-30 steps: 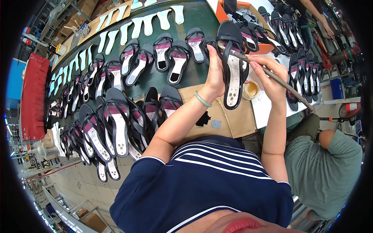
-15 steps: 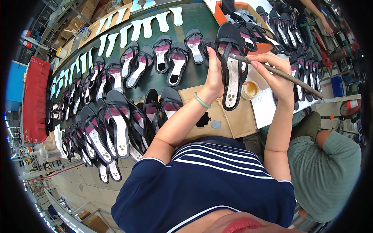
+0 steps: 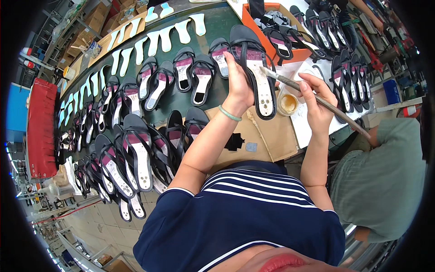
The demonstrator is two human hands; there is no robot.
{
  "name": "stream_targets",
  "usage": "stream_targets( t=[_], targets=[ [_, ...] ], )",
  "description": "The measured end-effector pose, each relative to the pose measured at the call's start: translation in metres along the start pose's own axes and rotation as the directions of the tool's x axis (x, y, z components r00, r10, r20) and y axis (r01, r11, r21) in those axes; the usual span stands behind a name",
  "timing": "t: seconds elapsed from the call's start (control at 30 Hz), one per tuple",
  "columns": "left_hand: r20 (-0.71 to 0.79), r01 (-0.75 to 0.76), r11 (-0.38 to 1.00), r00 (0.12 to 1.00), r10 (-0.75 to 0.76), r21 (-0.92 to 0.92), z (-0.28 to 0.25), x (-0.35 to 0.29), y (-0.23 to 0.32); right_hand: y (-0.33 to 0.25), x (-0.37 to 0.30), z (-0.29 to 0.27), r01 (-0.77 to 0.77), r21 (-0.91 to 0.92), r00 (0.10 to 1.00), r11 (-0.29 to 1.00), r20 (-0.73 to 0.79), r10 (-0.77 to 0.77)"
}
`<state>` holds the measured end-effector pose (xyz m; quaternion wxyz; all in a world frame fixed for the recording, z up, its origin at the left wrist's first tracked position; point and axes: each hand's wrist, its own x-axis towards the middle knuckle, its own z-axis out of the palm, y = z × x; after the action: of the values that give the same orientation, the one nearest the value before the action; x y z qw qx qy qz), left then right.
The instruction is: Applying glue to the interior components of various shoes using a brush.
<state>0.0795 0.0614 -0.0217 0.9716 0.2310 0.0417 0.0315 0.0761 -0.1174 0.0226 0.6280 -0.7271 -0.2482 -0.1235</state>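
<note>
My left hand (image 3: 239, 84) is closed on a black strappy sandal (image 3: 259, 77), thumb up along its left edge and the other fingers hidden behind it. The sandal is tilted with its inner sole facing me, whitish over most of its length and purple under the straps. A long-handled brush (image 3: 319, 99) is pinched in my right hand (image 3: 318, 102). Its bristle end reaches the sole just below the straps; whether it touches I cannot tell. An open jar of yellowish paste (image 3: 288, 104) stands on the table beyond, between the sandal and my right hand.
Several black sandals (image 3: 137, 149) stand in rows on the green table (image 3: 181, 102) at the left. Pale insole pieces (image 3: 181, 32) lie behind them. Cardboard (image 3: 272, 138) covers the near edge. An orange box (image 3: 248, 20) and more sandals (image 3: 343, 84) are at the right, near a person in grey-green (image 3: 380, 177).
The sandal and both hands have shifted left. The brush tip has moved from under the straps down onto the whitish part of the sole. The seated person at the right has moved nearer the table.
</note>
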Motion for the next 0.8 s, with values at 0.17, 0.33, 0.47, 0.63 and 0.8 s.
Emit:
stream_targets(
  t=[0.17,0.33,0.47,0.63,0.8],
  targets=[
    [0.008,-0.023,1.0,1.0,0.023,0.021,-0.007,0.005,-0.004,0.005,-0.004,0.005,0.168,-0.064,0.982,0.984,0.096,-0.161],
    [0.047,-0.089,0.996,0.995,0.087,0.027,-0.015,0.009,-0.01,0.006,-0.004,0.024,0.312,-0.16,0.95,0.936,0.079,-0.303],
    [0.055,-0.119,0.993,0.991,0.119,0.009,-0.016,0.01,-0.011,0.018,-0.004,0.037,0.433,-0.241,0.9,0.869,0.056,-0.433],
    [0.106,-0.179,0.984,0.979,0.176,0.023,-0.016,0.009,-0.012,0.029,-0.007,0.041,0.533,-0.409,0.832,0.741,0.092,-0.547],
    [0.074,-0.227,0.971,0.972,0.221,0.075,-0.013,0.008,-0.011,0.031,-0.011,0.048,0.541,-0.523,0.795,0.659,0.063,-0.603]
  ],
)
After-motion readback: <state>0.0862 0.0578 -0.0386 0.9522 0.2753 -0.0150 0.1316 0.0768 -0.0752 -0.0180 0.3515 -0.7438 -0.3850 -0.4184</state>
